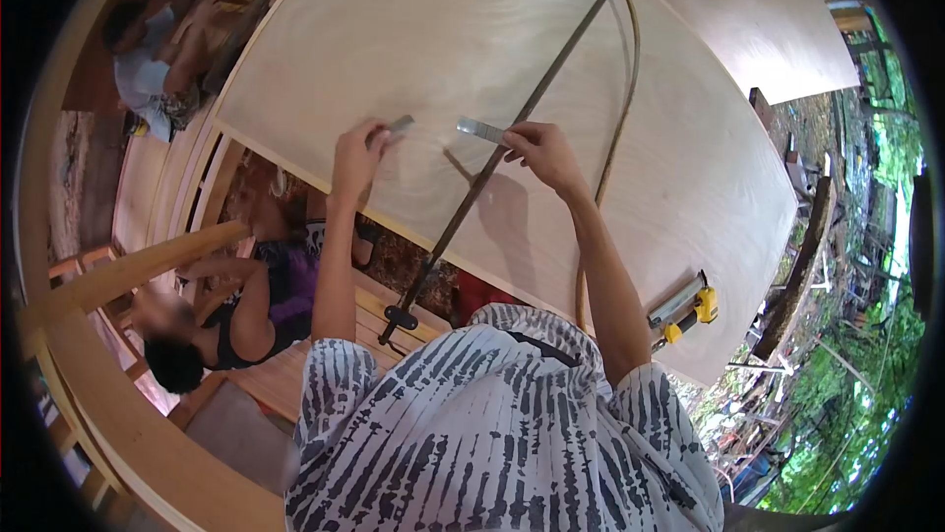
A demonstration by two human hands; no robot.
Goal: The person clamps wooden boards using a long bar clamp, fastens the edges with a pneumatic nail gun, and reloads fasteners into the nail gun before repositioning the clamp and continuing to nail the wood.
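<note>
My left grip (360,150) covers one end of a grey metal strip (402,124), whose other end is blurred. My right grip (544,151) hides an end of the segmented metal strip (480,129), its divisions too small to count. The top edge cuts off the yellowish hose (637,40) and the bar clamp (550,79); the bottom edge crops my patterned shirt (492,424).

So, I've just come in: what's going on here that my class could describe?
The camera wearer pinches a small metallic strip in the right hand and a short greyish piece in the left hand. The two are held apart above a broad wooden panel. A long dark bar and a yellowish hose run across it, and a yellow tool lies on it. Two other people are off to the left.
</note>
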